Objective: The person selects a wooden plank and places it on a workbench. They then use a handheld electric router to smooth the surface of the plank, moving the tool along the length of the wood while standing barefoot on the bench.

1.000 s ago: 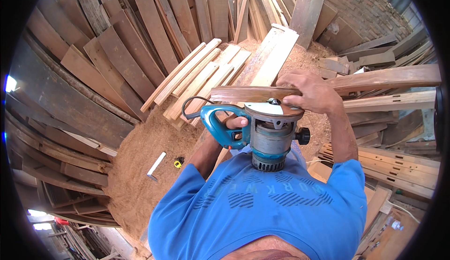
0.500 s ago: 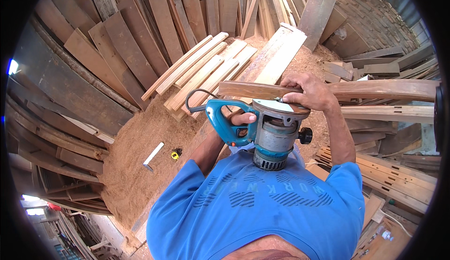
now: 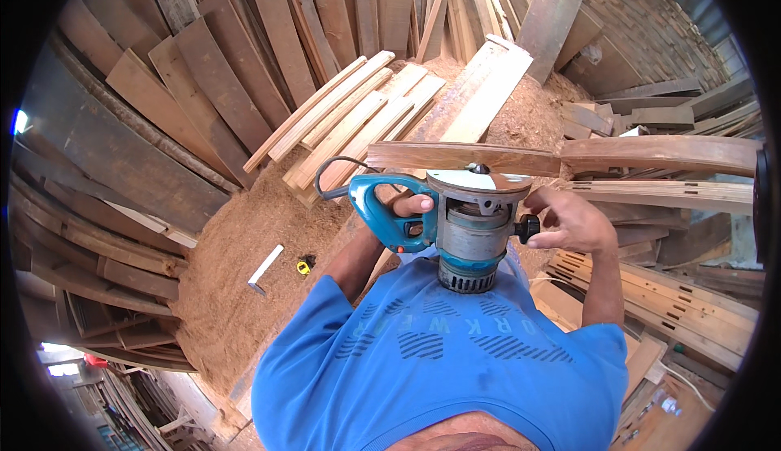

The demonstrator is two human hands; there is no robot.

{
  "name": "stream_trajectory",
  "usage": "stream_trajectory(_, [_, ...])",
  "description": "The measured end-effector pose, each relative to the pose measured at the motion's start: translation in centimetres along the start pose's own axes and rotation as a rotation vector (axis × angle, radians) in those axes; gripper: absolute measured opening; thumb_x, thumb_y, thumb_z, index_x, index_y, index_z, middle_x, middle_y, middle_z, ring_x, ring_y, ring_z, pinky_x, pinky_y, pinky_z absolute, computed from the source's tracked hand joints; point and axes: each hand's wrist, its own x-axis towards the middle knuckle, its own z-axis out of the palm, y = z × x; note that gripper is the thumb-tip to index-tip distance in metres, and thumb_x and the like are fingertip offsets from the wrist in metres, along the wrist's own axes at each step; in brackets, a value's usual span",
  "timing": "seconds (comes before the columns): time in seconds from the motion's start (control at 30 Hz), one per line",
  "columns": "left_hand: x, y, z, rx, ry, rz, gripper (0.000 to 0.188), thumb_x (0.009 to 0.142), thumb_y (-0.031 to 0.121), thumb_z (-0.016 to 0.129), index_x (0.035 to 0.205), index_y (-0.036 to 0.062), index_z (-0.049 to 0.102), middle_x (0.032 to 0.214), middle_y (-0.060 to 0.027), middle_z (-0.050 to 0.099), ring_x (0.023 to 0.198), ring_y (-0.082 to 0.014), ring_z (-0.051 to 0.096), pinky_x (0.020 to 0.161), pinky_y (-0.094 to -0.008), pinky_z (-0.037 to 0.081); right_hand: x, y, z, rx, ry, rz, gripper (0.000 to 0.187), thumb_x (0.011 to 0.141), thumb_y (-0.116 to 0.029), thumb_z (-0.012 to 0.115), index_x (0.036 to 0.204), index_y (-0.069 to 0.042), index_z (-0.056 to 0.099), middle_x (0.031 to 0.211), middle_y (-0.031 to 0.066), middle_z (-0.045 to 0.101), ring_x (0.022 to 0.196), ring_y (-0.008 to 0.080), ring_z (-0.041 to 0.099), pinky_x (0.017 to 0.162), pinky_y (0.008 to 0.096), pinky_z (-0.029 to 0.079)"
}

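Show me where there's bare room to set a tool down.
Largest: sawdust floor between the left-hand boards and try square. Smaller: sawdust strip between the pale plank and short boards at right. Crowded: around the router, left hand on its handle, right hand by its knob; also the stacked timber far right.

From afar I see: blue shirt (image 3: 439, 390) | short blue sleeves (image 3: 309, 317) | dark striped blocks (image 3: 421, 346) and lettering (image 3: 478, 326) across it | round neckline (image 3: 460, 415) | left hand (image 3: 413, 205), right hand (image 3: 579, 222) bare

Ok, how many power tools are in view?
1: the teal router, held in the left hand, with the right hand at its black knob. Others may be hidden.
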Motion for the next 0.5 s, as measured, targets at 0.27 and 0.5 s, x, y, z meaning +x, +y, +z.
stream_trajectory(0.27, [0.5, 0.4, 0.2, -0.022, -0.010, -0.003, 0.066, 0.092, 0.066, 0.048, 0.100, 0.0016, 0.063, 0.090, -0.0190, 0.064, 0.086, -0.0329, 0.063, 0.079, -0.0451, 0.049, 2.4, 0.3, 3.9, -0.324, -0.125, 0.091, 0.051, 0.070, -0.027, 0.075, 0.110, 0.001, 0.062, 0.095, 0.0232, 0.071, 0.092, 0.0370, 0.069, 0.080, 0.0445, 0.055])
stream_trajectory(0.5, [-1.2, 0.8, -0.5, -0.040, 0.009, -0.032, 0.066, 0.092, 0.065, 0.048, 0.101, 0.0013, 0.063, 0.091, -0.0191, 0.064, 0.087, -0.0330, 0.063, 0.080, -0.0450, 0.049, 2.4, 0.8, 5.1, -0.101, 0.143, -0.004, 0.061, 0.068, -0.023, 0.081, 0.117, 0.004, 0.057, 0.105, 0.0227, 0.067, 0.093, 0.0343, 0.066, 0.084, 0.0405, 0.053])
